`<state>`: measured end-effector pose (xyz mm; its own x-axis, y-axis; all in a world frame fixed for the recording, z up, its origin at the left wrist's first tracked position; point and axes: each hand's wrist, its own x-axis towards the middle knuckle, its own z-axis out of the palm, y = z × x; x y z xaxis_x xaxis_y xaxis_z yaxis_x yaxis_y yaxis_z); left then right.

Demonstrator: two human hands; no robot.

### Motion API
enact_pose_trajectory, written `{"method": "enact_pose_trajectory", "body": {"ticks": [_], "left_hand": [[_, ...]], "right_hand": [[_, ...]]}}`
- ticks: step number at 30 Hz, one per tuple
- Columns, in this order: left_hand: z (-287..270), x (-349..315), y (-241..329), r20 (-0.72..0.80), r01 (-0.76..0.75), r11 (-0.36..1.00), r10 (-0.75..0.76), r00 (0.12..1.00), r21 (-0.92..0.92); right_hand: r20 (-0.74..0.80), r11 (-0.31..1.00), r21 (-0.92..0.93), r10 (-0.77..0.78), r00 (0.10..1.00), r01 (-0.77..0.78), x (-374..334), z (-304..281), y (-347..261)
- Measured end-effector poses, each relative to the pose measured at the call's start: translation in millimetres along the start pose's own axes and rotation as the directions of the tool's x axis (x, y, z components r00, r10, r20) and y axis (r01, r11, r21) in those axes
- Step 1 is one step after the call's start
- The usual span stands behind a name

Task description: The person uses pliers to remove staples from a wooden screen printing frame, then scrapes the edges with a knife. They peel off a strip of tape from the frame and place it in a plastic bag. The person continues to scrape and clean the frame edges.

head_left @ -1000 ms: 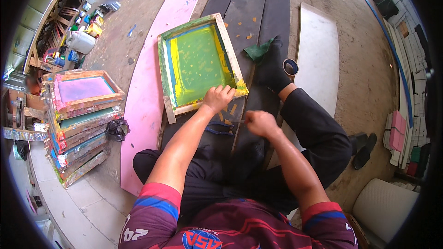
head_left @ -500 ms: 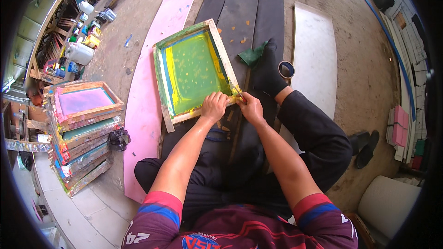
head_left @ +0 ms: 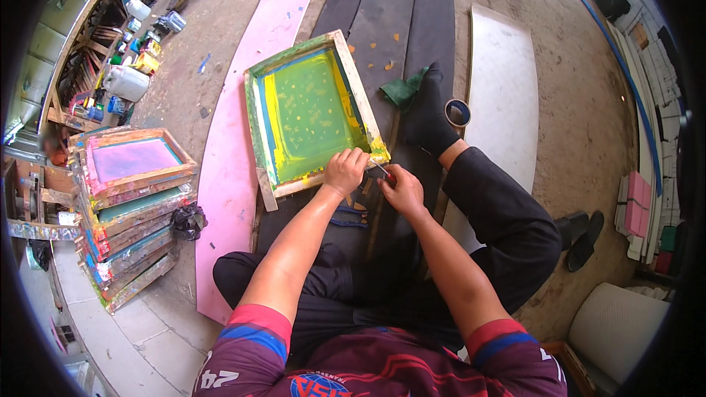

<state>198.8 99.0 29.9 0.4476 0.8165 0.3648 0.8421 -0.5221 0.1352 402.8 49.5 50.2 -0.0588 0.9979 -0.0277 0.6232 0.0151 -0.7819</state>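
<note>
A wooden screen-printing frame (head_left: 351, 77) with green mesh and yellow and blue paint along its inner edges lies tilted before me. My left hand (head_left: 346, 170) is closed over its near rail, close to the right corner. Just right of that, my right hand (head_left: 402, 190) grips a screwdriver (head_left: 379, 168); its thin metal shaft points at the frame's corner, and the fingers mostly hide its reddish handle. Whether the tip touches the wood I cannot tell. Blue-handled pliers (head_left: 348, 217) lie on the dark boards below my hands.
At left stands a stack of paint-stained frames (head_left: 140, 180). Dark boards (head_left: 379, 15), a pink board (head_left: 228, 198) and a white board (head_left: 504, 81) cover the floor. Beside my foot are a tape roll (head_left: 457, 112) and green cloth (head_left: 403, 90). Paint containers (head_left: 126, 82) line the far left.
My right hand has drawn back slightly down and right from the frame's corner, uncovering more of the screwdriver's shaft. My left hand stays on the near rail.
</note>
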Motion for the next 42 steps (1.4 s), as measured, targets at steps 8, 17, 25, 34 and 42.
{"method": "enact_pose_trajectory", "body": {"ticks": [8, 17, 25, 34, 42], "left_hand": [[-1, 8, 9, 0.045, 0.195, 0.971, -0.190, 0.981, -0.136], [4, 7, 10, 0.034, 0.217, 0.963, -0.214, 0.976, -0.160], [5, 5, 12, 0.008, 0.180, 0.974, -0.181, 0.983, -0.136], [18, -2, 4, -0.058, 0.137, 0.983, -0.145, 0.988, -0.122], [15, -1, 7, -0.069, 0.123, 0.982, -0.134, 0.989, -0.144]], "right_hand": [[-0.002, 0.989, -0.086, 0.122, 0.992, -0.122, -13, 3, -13], [-0.130, 0.961, 0.124, 0.263, 0.956, -0.248, -25, 32, -13], [-0.203, 0.933, 0.042, 0.359, 0.911, -0.359, -20, 47, -35], [-0.041, 0.875, -0.266, 0.408, 0.912, -0.403, -21, 25, -55], [-0.145, 0.892, -0.195, 0.384, 0.912, -0.407, -17, 49, -52]]}}
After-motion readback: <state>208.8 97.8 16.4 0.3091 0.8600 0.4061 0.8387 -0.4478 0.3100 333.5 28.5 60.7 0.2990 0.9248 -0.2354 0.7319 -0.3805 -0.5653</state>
